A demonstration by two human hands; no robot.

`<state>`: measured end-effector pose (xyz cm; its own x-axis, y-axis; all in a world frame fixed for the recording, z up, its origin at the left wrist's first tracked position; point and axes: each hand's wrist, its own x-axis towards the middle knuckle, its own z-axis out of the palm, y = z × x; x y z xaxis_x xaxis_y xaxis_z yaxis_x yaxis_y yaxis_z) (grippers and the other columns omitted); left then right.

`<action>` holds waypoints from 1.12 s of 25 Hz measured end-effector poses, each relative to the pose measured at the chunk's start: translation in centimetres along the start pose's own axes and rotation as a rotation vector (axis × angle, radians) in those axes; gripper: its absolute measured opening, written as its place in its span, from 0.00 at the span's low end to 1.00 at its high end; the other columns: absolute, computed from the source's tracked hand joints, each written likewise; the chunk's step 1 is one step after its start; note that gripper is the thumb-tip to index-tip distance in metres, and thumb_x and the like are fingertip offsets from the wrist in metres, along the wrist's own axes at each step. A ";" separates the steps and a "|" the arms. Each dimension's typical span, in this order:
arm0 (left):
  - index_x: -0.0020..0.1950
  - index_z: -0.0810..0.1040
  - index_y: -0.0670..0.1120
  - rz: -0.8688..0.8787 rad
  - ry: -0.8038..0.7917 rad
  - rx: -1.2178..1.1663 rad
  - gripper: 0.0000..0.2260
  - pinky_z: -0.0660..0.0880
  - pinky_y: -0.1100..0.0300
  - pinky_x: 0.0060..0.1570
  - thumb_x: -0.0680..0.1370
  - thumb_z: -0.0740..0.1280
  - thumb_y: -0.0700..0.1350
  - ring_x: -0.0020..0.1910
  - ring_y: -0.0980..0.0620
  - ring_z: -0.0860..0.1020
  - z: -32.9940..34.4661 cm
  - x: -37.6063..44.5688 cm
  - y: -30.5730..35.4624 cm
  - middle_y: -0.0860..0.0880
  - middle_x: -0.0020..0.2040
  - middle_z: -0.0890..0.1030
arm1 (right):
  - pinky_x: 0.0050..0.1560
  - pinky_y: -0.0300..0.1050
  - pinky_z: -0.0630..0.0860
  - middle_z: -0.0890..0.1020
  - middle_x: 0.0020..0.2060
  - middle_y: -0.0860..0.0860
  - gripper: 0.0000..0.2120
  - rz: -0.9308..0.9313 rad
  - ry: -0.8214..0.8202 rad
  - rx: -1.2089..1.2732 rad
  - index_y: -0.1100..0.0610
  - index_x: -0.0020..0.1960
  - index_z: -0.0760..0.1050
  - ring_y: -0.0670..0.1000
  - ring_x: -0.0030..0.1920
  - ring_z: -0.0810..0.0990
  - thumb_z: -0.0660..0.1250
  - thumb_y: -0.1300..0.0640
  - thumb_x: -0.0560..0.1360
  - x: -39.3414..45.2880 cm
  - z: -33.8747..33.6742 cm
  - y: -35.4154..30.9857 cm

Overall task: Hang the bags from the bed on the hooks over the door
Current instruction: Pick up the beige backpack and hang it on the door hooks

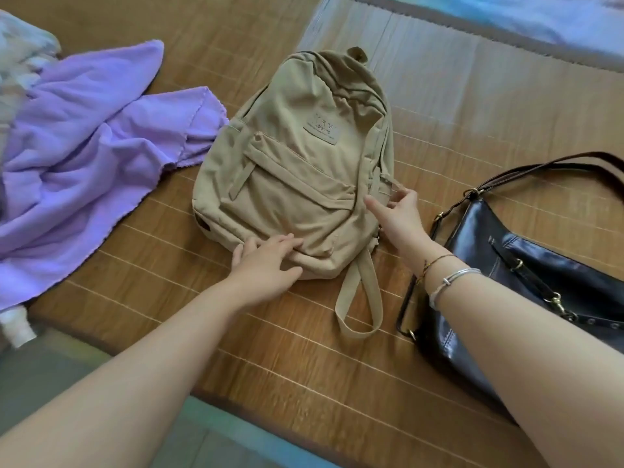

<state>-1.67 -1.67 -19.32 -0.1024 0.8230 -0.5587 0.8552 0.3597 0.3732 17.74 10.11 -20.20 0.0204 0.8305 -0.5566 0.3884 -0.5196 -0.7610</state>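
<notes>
A beige backpack [297, 163] lies flat on the bamboo mat of the bed [472, 123], front pocket up, one strap loop trailing toward me. My left hand [266, 265] rests on its bottom edge, fingers spread and pressing the fabric. At its right side my right hand [398, 214] touches it with fingers apart, fingertips at a strap near the side seam; no firm hold shows. A black leather shoulder bag [526, 265] lies to the right, partly under my right forearm. No door or hooks are in view.
A crumpled purple blanket [84, 157] lies on the left of the mat, its corner touching the backpack. A white bottle [18, 325] pokes out under it at the bed's near edge. Blue bedding [540, 18] runs along the far right.
</notes>
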 end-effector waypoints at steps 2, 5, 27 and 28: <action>0.69 0.64 0.64 0.013 -0.099 0.037 0.22 0.49 0.43 0.73 0.75 0.59 0.55 0.70 0.45 0.60 -0.2 -0.6 0.0 0.61 0.73 0.65 | 0.53 0.45 0.74 0.74 0.60 0.49 0.38 0.093 0.000 0.146 0.57 0.69 0.62 0.49 0.56 0.74 0.72 0.42 0.66 0.0 0.3 -0.4; 0.70 0.63 0.63 -0.005 -0.239 0.006 0.22 0.46 0.41 0.73 0.76 0.57 0.57 0.72 0.46 0.61 -0.5 -2.8 -0.1 0.59 0.71 0.70 | 0.53 0.47 0.70 0.77 0.54 0.47 0.30 0.121 -0.069 0.166 0.54 0.61 0.71 0.48 0.51 0.75 0.72 0.40 0.65 -1.8 0.2 -1.0; 0.70 0.65 0.59 0.647 0.536 -0.155 0.32 0.60 0.47 0.70 0.69 0.63 0.37 0.69 0.38 0.61 -13.0 -34.0 43.0 0.50 0.76 0.54 | 0.40 0.47 0.76 0.81 0.37 0.61 0.13 -0.473 -0.064 0.269 0.66 0.42 0.80 0.59 0.39 0.79 0.67 0.63 0.58 -45.8 -42.2 -8.0; 0.62 0.73 0.56 0.699 0.516 -0.175 0.24 0.63 0.46 0.68 0.69 0.62 0.37 0.67 0.39 0.64 -12.0 -36.5 46.3 0.49 0.73 0.62 | 0.41 0.48 0.76 0.81 0.37 0.60 0.11 -0.497 -0.007 0.257 0.64 0.39 0.80 0.58 0.39 0.79 0.67 0.62 0.58 -48.9 -45.4 -6.6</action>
<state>35.58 -9.79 27.24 0.1618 0.9603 0.2274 0.7225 -0.2723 0.6355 55.99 -17.99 27.12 -0.1140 0.9872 -0.1118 0.1126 -0.0989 -0.9887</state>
